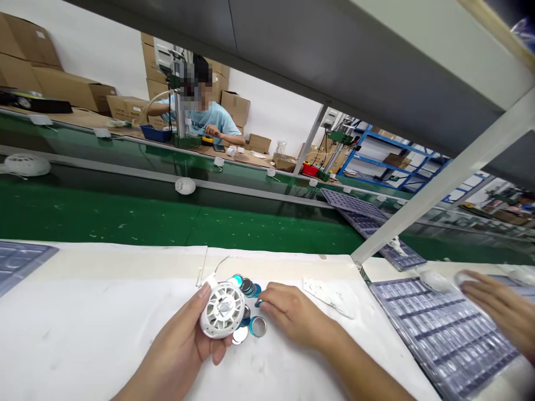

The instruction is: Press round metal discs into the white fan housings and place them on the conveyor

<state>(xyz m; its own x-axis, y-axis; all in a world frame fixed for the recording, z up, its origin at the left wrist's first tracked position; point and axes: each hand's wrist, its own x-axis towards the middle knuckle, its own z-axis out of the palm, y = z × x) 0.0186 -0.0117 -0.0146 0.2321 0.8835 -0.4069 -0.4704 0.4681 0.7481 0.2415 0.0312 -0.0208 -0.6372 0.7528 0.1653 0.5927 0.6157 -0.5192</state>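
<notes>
My left hand (188, 328) is wrapped round a white round fan housing (223, 310) with spoke-like slots and a pale centre. A thin wire leads off its top. Close beside it lie several shiny round discs (258, 326), some with blue faces or rims, loosely overlapping on the white work surface (104, 323). The fan housing hides part of this pile. At the pile's right side, my right hand (292, 314) has its fingertips pinched on a small blue-edged disc (259, 303), seen mostly edge-on.
A flat white part (328, 296) lies right of my right hand. Further right, a co-worker's blurred hand (497, 295) is over a clear plastic tray (443, 328). A slanted white post (438, 189) stands before the green conveyor (125, 217). Across it sits a person (217, 120).
</notes>
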